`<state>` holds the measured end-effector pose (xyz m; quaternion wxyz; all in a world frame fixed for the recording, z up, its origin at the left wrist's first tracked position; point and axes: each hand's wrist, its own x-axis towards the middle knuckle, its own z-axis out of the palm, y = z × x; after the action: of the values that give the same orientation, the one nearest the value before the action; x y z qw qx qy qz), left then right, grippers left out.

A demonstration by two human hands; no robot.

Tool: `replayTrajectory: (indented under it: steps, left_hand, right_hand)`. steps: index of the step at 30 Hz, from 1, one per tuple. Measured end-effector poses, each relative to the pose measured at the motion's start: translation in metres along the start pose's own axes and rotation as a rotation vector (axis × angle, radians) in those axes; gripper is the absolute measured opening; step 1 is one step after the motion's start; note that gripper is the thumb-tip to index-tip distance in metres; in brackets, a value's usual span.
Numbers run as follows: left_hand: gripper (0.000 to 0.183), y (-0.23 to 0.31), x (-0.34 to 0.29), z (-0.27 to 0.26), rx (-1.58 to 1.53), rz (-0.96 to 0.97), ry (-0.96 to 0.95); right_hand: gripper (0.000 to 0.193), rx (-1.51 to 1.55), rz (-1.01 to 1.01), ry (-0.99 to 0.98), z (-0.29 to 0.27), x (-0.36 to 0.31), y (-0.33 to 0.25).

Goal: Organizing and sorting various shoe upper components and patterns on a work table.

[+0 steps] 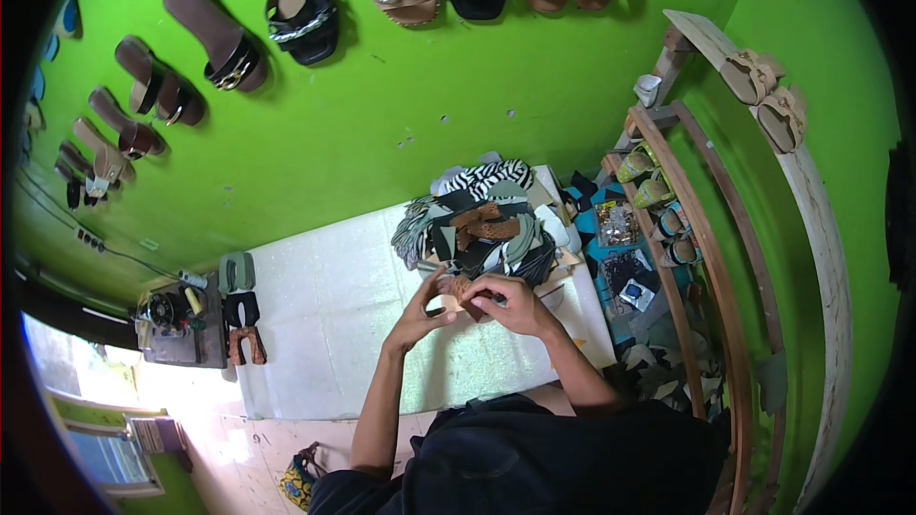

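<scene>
A small brown textured piece (460, 288), like a strap cut for a sandal, is held up over the white table. My right hand (510, 303) pinches it from the right, fingers bent over its edge. My left hand (420, 313) is curved at its left side, fingertips against the piece and thumb lower down. Just beyond my hands lies a heap of cut material pieces (477, 219) in grey-green, black, brown and zebra stripes. Similar brown pieces (485, 226) rest on top of it. Part of the held piece is hidden by my fingers.
The white-covered table (324, 324) spreads to my left, with stacked green, black and brown strap pieces (239, 272) at its left edge. A dark machine (172, 315) stands beyond. Right are a wooden rack (706, 191) with sandals and a box of metal fittings (616, 225). More sandals hang on the green wall.
</scene>
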<state>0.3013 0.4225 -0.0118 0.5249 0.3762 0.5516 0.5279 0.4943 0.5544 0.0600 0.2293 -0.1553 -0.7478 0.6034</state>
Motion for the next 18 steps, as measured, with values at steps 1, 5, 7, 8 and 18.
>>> replayTrajectory:
  steps: [1, 5, 7, 8, 18]
  left_hand:
    - [0.09, -0.006, -0.007, -0.003, -0.11, -0.037, -0.023]
    - [0.059, -0.006, -0.038, -0.012, -0.336, -0.004, -0.011]
    - [0.051, -0.01, -0.06, -0.027, -0.382, 0.01, 0.033]
    - [0.043, -0.012, -0.073, -0.035, -0.423, 0.012, 0.057]
    - [0.063, 0.01, -0.26, -0.077, -0.281, 0.197, 0.555]
  right_hand:
    - [0.015, -0.046, -0.001, -0.104, 0.007, 0.002, -0.013]
    - [0.017, -0.059, -0.217, -0.182, 0.034, 0.01, -0.039]
    - [0.017, -0.045, -0.184, -0.153, 0.052, 0.01, -0.054]
    - [0.017, -0.032, -0.143, -0.103, 0.061, 0.009, -0.059]
    - [0.033, -0.009, -0.009, -0.144, 0.197, -0.009, -0.049]
